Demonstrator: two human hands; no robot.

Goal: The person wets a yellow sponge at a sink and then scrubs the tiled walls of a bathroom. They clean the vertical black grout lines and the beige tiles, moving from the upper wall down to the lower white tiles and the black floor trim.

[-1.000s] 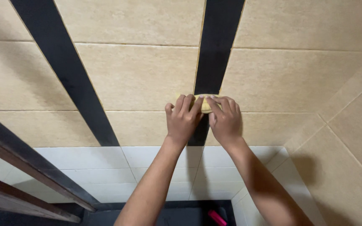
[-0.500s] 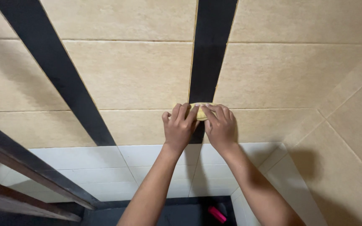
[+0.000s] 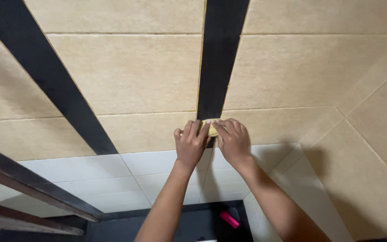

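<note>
A small yellow sponge or cloth [image 3: 212, 129] is pressed flat against the tiled wall, on the vertical black strip [image 3: 222, 58] at its lower end. My left hand [image 3: 191, 144] covers its left side and my right hand [image 3: 232, 142] covers its right side, fingers of both laid over it. Most of the yellow thing is hidden under the fingers. Beige tiles [image 3: 131, 74] lie on either side of the strip, white tiles [image 3: 157, 179] below it.
A second black strip [image 3: 54, 80] runs aslant on the left. A dark rail [image 3: 32, 186] crosses the lower left corner. The side wall [image 3: 372, 148] meets the tiled wall in a corner at the right. A pink object [image 3: 230, 219] lies on the dark floor below.
Both hands with the yellow thing have slid down the black strip, closer to the white tiles. The camera view has shifted slightly too.
</note>
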